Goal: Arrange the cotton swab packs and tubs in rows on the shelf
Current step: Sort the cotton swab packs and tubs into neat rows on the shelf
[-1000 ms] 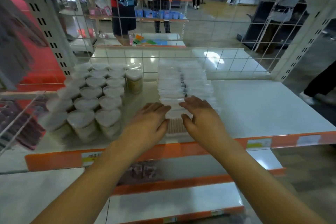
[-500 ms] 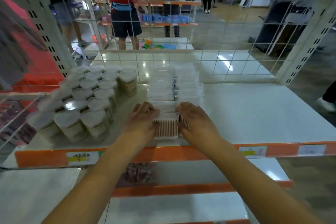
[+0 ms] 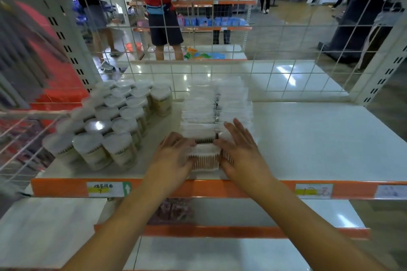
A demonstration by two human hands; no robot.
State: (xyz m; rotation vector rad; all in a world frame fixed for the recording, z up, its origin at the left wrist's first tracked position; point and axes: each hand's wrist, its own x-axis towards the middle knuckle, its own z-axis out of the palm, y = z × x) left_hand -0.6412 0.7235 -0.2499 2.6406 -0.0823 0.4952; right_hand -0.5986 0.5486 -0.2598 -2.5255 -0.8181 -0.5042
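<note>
Two rows of clear cotton swab packs (image 3: 214, 108) run front to back along the middle of the white shelf (image 3: 319, 138). The front pack (image 3: 206, 158) stands near the shelf's front edge. My left hand (image 3: 172, 157) presses against its left side with fingers laid over the top. My right hand (image 3: 241, 149) lies with straight fingers on the packs beside it, on the right. Round cotton swab tubs (image 3: 114, 125) with clear lids stand in several rows at the shelf's left.
A white wire grid (image 3: 286, 50) closes the shelf's back. An orange front rail (image 3: 220, 189) carries price labels. The shelf's right half is bare white. People stand in the aisle behind the grid. A lower shelf (image 3: 44, 237) lies below.
Both hands have shifted a little on the front packs; my right fingers have straightened and spread over the right row. The camera has tilted slightly upward.
</note>
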